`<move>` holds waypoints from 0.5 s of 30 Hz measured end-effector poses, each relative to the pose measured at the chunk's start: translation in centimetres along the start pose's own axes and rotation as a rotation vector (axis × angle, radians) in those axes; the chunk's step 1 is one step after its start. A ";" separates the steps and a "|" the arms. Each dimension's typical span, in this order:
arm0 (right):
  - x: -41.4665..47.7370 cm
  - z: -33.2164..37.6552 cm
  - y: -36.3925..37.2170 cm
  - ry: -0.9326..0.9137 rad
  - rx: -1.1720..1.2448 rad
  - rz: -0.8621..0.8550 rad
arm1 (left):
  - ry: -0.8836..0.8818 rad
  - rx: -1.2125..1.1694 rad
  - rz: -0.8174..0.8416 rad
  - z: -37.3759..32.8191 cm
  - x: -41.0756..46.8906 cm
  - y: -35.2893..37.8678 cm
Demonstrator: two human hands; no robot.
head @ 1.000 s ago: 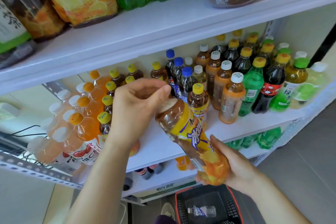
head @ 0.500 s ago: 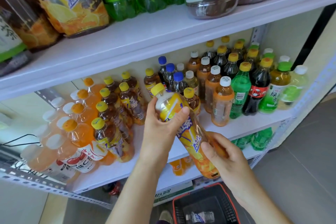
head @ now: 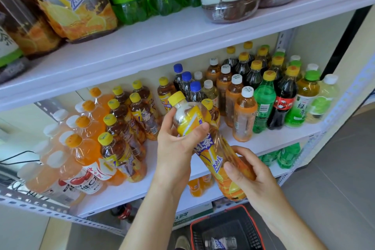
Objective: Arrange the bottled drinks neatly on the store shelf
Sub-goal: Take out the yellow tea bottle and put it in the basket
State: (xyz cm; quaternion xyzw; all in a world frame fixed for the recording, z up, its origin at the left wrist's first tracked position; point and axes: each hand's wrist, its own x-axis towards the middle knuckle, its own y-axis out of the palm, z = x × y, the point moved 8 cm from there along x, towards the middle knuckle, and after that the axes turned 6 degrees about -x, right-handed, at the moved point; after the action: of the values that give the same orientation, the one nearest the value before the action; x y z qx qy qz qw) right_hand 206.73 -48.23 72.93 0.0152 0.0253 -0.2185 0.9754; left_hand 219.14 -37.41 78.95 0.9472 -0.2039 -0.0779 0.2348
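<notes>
We grip the tea bottle (head: 211, 146) with both hands, left (head: 178, 144) near its neck, right (head: 249, 170) at its base, tilting it toward the shelf (head: 269, 138) gap.

- grey tiled floor (head: 334, 199), lower right
- cream wall (head: 316, 46) behind shelving
- white shelf boards (head: 182, 38) on perforated grey metal uprights (head: 284, 38)
- black vertical strip (head: 345, 42) at right
- bright, even light
</notes>
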 end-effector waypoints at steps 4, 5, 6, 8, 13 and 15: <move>0.1 -0.5 0.3 0.087 0.051 0.213 | -0.012 -0.069 0.087 0.0 -0.1 1.0; 0.1 -0.4 0.4 0.096 0.053 0.252 | -0.021 -0.093 0.121 0.1 -0.2 1.2; 0.1 -0.2 0.3 0.090 0.039 0.271 | -0.036 -0.114 0.157 0.2 -0.4 1.5; 0.1 0.4 0.2 0.033 -0.015 0.256 | -0.070 -0.146 0.236 0.3 -0.6 2.1; -0.7 1.2 0.1 -0.148 -0.088 0.035 | -0.049 -0.025 0.273 -0.3 -0.4 3.0; -1.1 0.9 -0.6 -0.179 -0.159 -0.132 | -0.021 0.070 0.239 -0.5 -0.2 2.8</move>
State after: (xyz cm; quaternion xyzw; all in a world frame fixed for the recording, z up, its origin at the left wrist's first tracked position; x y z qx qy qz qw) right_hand 205.47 -48.35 73.86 -0.0837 -0.0438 -0.2801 0.9553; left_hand 218.10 -39.34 80.75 0.9229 -0.3203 -0.0524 0.2072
